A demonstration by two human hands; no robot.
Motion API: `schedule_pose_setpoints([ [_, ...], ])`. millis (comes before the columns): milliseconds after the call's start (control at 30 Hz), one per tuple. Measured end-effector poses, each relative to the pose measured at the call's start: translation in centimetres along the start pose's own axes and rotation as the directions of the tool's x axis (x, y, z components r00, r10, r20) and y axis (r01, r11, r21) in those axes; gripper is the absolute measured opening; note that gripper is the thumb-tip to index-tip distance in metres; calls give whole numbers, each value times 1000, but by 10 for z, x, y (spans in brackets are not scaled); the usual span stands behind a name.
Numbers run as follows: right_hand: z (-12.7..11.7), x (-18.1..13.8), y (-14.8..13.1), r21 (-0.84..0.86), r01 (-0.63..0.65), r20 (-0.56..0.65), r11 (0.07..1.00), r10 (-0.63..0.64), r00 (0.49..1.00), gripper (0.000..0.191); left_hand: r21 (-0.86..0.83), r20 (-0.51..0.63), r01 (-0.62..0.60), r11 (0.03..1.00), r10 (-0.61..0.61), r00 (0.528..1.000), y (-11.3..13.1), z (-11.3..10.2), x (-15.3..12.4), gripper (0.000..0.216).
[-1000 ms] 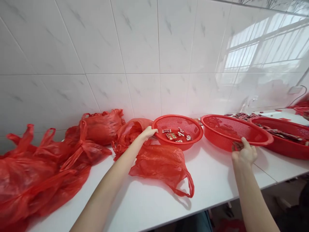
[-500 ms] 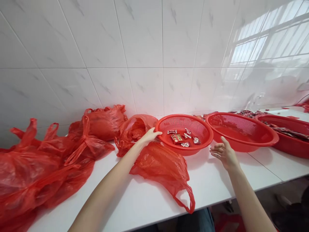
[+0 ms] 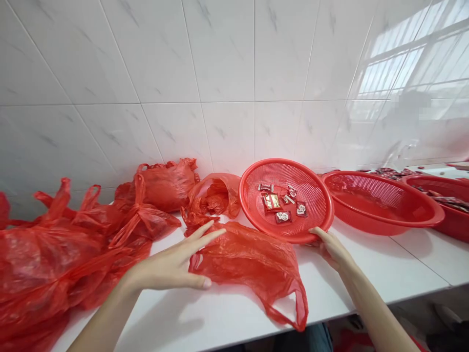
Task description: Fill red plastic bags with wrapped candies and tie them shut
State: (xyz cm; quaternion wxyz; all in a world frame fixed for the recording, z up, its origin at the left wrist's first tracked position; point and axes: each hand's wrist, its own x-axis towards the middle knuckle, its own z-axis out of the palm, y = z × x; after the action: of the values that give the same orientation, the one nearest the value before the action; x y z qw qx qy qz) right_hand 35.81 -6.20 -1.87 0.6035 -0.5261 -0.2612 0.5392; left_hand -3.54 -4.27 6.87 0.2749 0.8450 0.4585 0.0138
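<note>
My right hand (image 3: 331,248) grips the near right rim of a red mesh basket (image 3: 252,215), thumb over the edge and fingers beneath. The basket is tilted toward me, its far side raised. Several small wrapped packets (image 3: 283,216) lie in it, mostly dark red with one gold. My left hand (image 3: 179,259) is open with fingers spread, holding nothing, above the table beside a flat red plastic bag (image 3: 252,259). That bag lies in front of the basket, its handle loop toward the table's front edge.
Filled, tied red plastic bags (image 3: 47,254) crowd the left side. An open red bag (image 3: 234,188) stands near the wall. A second red basket (image 3: 388,222) and a red tub (image 3: 454,225) holding packets are at right. More packets (image 3: 394,172) lie behind them on the white table (image 3: 154,322).
My left hand has let go of the basket's left rim and moved nearer, fingers spread. My right hand has taken hold of the right rim, and the basket has tipped toward me.
</note>
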Motion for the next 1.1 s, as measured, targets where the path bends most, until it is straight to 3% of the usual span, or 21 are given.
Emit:
schedule_pose_setpoints([
  [100,8,0,13,98,78,-40,992,-75,996,13,-57,-64,77,995,-81,995,-6,19,-7,88],
  [267,30,1,4,98,125,-51,987,-121,991,12,-328,-271,-44,944,-50,961,1,34,14,58],
  [367,43,-1,-11,122,166,-74,979,-158,985,13,-567,-250,-68,821,-93,964,13,28,32,45],
  [500,52,-2,-30,119,261,-74,958,-253,964,17,-757,-211,-95,646,-105,972,22,17,57,51],
  [700,52,2,-45,56,300,-145,952,-289,946,19,-835,-342,-203,511,-193,920,20,10,91,68],
  [933,50,4,-25,83,353,-180,932,-334,925,23,-857,-473,-349,380,-311,824,22,15,118,31],
  [1033,48,9,-12,55,370,-213,928,-351,912,22,-833,-510,-376,407,-299,806,20,20,121,24],
  [1100,47,13,-5,24,372,-237,928,-357,904,20,-790,-531,-366,492,-250,810,17,22,120,22],
])
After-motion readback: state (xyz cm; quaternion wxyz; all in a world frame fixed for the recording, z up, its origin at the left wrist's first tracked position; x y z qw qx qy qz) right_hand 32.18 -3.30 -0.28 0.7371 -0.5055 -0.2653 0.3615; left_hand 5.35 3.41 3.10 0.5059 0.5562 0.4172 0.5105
